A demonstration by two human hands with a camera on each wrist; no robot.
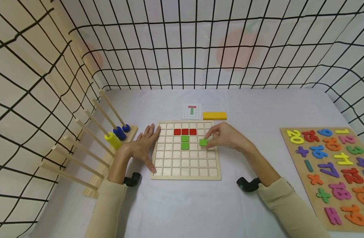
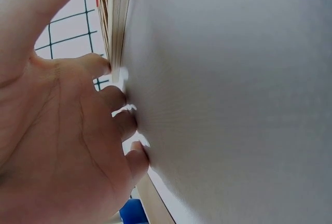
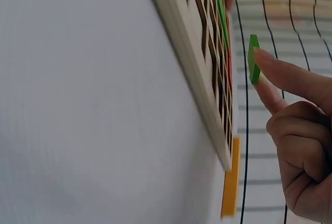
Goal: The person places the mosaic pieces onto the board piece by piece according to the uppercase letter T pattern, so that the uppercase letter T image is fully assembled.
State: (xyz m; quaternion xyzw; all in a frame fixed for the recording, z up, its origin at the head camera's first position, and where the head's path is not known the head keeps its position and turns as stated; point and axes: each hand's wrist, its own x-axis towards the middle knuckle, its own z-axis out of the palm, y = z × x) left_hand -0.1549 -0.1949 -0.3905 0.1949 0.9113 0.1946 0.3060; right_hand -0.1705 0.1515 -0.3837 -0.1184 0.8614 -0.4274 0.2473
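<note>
A wooden grid board (image 1: pixel 171 163) lies on the white table, with three red tiles (image 1: pixel 185 132) in a row and two green tiles (image 1: pixel 185 145) in a column below the middle one. My right hand (image 1: pixel 226 136) pinches another green tile (image 3: pixel 253 59) between thumb and finger, above the board's right part; the right wrist view shows it raised off the board. My left hand (image 1: pixel 143 147) spreads along the board's left edge, the thumb at the lower left corner and the other fingers near the upper left. In the left wrist view its palm (image 2: pixel 62 136) faces the camera.
Behind the board lie a pattern card (image 1: pixel 192 111) with a red and green T and a yellow block (image 1: pixel 214 116). A peg stand (image 1: pixel 102 172) with yellow and blue beads is at left, a number puzzle board (image 1: pixel 314 198) at right. Black wire mesh (image 1: pixel 195 46) surrounds the table.
</note>
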